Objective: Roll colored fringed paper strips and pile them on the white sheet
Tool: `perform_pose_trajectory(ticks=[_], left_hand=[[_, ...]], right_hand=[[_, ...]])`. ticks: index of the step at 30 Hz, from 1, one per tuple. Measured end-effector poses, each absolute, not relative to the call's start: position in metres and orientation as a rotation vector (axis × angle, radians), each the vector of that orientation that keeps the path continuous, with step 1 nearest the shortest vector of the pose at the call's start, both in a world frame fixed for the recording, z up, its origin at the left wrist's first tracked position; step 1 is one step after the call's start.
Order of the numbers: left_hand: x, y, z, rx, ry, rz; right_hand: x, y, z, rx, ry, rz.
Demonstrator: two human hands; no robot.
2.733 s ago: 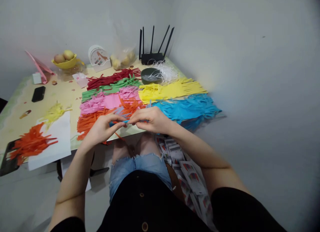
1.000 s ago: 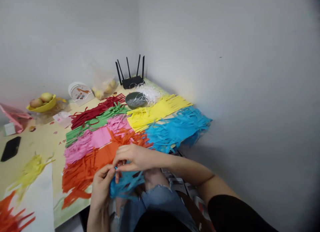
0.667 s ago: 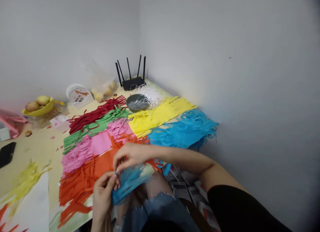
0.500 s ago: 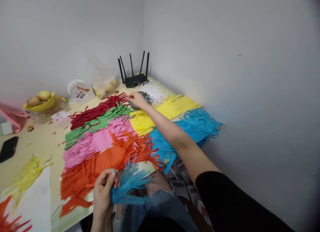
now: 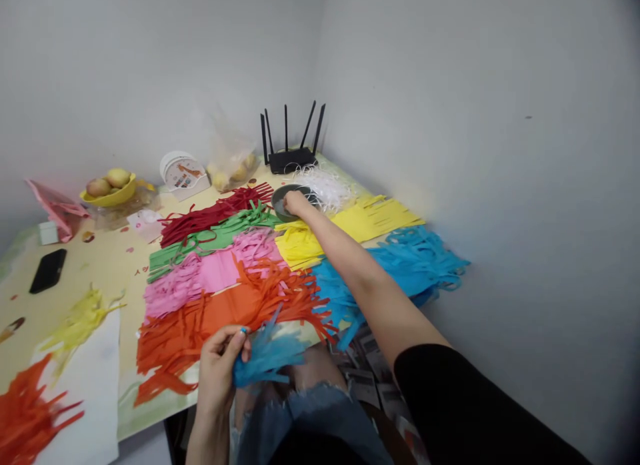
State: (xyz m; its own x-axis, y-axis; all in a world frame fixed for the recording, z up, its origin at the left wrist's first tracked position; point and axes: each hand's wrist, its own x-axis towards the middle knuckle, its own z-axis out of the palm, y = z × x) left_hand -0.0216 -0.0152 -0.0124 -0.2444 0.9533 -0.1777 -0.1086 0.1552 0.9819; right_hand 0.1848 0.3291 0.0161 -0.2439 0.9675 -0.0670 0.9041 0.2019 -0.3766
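Observation:
My left hand (image 5: 223, 358) is closed on a blue fringed paper tassel (image 5: 273, 355) near the table's front edge, its strips spreading to the right. My right hand (image 5: 296, 203) reaches into a dark bowl (image 5: 283, 197), fingers pressed together; what they hold, if anything, is hidden. White stringy strands (image 5: 325, 187) lie beside the bowl. Fringed paper lies in rows: dark red (image 5: 215, 215), green (image 5: 213, 239), pink (image 5: 217, 271), orange (image 5: 220, 309), yellow (image 5: 360, 223) and blue (image 5: 400, 258). The blue stack lies under my right forearm.
A black router (image 5: 293, 159) stands in the corner. Along the back are a bag of fruit (image 5: 233, 171), a white holder (image 5: 184, 176) and a yellow fruit bowl (image 5: 113, 197). At the left are a phone (image 5: 48, 271) and yellow (image 5: 77, 321) and orange tassels (image 5: 30, 411) on white paper.
My right hand has moved from the bowl's left rim into the bowl. My left hand still holds the blue tassel. The whole view has shifted, showing more of the table's left side.

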Motion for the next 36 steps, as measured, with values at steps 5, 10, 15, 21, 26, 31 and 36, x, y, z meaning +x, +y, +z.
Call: perform_pose_trajectory(ticks=[5, 10, 15, 21, 26, 31, 36], left_hand=[[-0.026, 0.003, -0.005, 0.778, 1.381, 1.513], [-0.022, 0.024, 0.017, 0.824, 1.325, 1.701], [-0.012, 0.022, 0.035, 1.071, 1.343, 1.702], [-0.013, -0.006, 0.038, 1.279, 1.360, 1.642], [-0.018, -0.024, 0.045, 1.510, 1.448, 1.584], [-0.019, -0.036, 0.047, 1.637, 1.532, 1.505], [-0.015, -0.046, 0.040, 1.211, 1.377, 1.614]], right_hand=[[0.178, 0.294, 0.030, -1.535, -2.109, 0.604], [0.145, 0.192, 0.031, -0.798, -1.742, 1.304], [0.130, 0.107, 0.032, -0.511, -1.560, 1.612], [0.134, 0.075, 0.034, -0.501, -1.495, 1.687], [0.139, 0.055, 0.035, -0.502, -1.541, 1.616], [0.140, 0.043, 0.035, -0.505, -1.587, 1.545], [0.139, 0.037, 0.037, -0.548, -1.624, 1.514]])
